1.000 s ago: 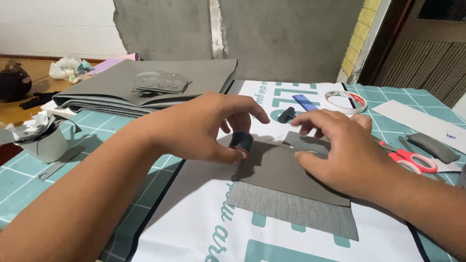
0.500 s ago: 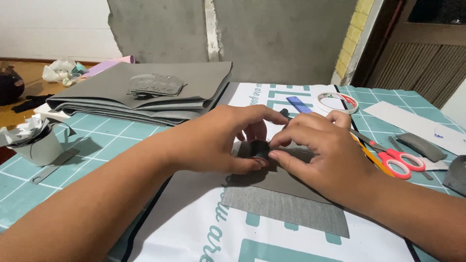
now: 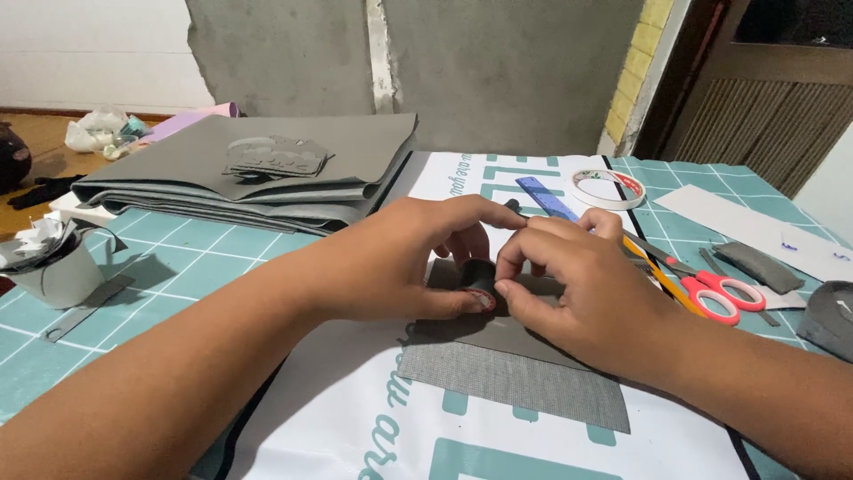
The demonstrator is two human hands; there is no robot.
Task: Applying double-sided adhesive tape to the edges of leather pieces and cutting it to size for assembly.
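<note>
The left hand (image 3: 400,262) and right hand (image 3: 577,280) cover most of the small black roll (image 3: 480,277) and the far part of the grey sheet (image 3: 524,378). The frame's right edge cuts off a dark grey lump (image 3: 831,318). The ruler (image 3: 544,197) disappears behind the right hand.

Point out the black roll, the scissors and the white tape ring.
black roll (image 3: 481,276), head view, on its dark side between both hands' fingers.
scissors (image 3: 721,296), head view, on the red handle loops.
white tape ring (image 3: 608,189), head view, on its near rim.
</note>
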